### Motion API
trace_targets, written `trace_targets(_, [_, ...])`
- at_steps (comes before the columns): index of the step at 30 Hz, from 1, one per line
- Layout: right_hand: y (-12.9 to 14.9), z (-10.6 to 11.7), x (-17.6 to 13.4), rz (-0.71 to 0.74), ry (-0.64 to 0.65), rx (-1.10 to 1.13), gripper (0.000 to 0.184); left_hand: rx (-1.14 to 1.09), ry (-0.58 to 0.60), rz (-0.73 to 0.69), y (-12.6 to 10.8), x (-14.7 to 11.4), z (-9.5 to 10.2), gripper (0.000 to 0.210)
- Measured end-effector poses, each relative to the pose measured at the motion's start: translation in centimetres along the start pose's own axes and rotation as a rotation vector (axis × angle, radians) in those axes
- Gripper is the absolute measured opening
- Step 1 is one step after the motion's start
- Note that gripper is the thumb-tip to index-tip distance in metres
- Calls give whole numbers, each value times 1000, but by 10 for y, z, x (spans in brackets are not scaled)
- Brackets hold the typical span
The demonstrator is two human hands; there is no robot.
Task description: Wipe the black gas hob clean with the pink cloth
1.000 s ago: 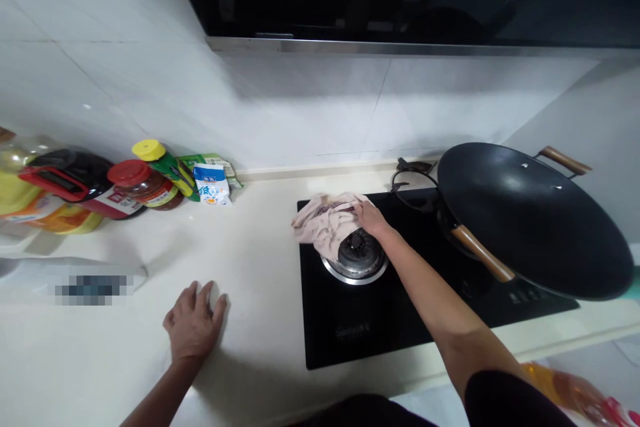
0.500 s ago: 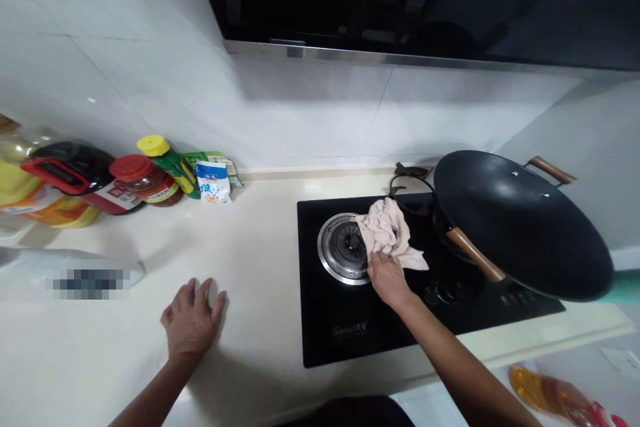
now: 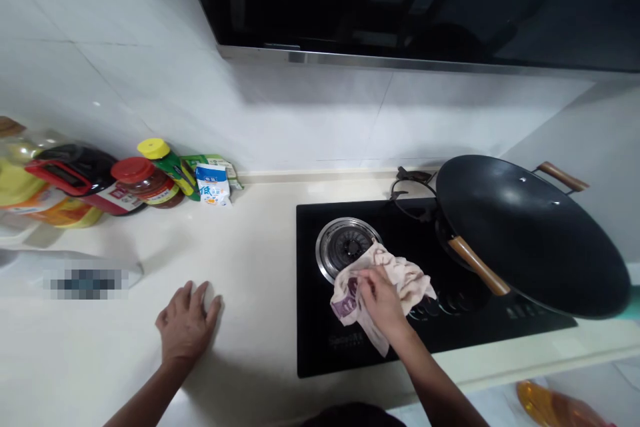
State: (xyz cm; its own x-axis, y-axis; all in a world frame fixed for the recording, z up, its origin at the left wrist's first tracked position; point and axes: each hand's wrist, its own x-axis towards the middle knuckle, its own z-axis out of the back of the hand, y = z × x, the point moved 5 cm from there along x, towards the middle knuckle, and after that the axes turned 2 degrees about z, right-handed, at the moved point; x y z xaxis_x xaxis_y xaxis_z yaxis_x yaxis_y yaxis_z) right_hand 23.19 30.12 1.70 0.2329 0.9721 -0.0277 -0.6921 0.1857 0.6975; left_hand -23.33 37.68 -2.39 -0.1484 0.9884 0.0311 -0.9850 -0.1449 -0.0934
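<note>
My right hand [image 3: 383,303] pinches a pale pink cloth [image 3: 407,277] over the black glass cooktop [image 3: 320,340]. The cloth is crumpled, and a purple printed patch shows on its left part. It overlaps the lower right edge of the round left burner [image 3: 345,250], whose steel ring is otherwise bare. My left hand [image 3: 187,323] rests on the cream countertop [image 3: 255,320] to the left of the cooktop, its fingers spread and nothing in them.
A large black wok [image 3: 525,233] with wooden handles sits tilted over the right burner. Behind it leans a black pot stand [image 3: 413,197]. A sauce jar [image 3: 147,180], a yellow-capped bottle [image 3: 167,163] and a white packet [image 3: 213,185] line the wall. The range hood [image 3: 400,20] hangs above.
My right hand has drawn the cloth toward me, off the burner's right side and onto the front of the cooktop. The purple patch now shows. My left hand stays on the countertop.
</note>
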Motion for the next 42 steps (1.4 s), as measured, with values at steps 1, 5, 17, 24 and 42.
trace_targets(1, [-5,8,-1,-32,-65,-94,42,1,5,1,0,0,0,64])
trace_targets(5, [-19,3,3,-197,-99,-383,52,-7,13,0,1,1,1,64])
trace_targets(17, [-59,8,119,103,25,-373,52,20,-1,-12,0,-2,-3,65])
trace_targets(24, [-38,16,169,172,274,-494,66,5,-10,-10,-1,-1,-1,64])
trace_targets(42, [-37,-22,0,121,-249,-439,44,-32,-61,-61,-2,-3,-1,64])
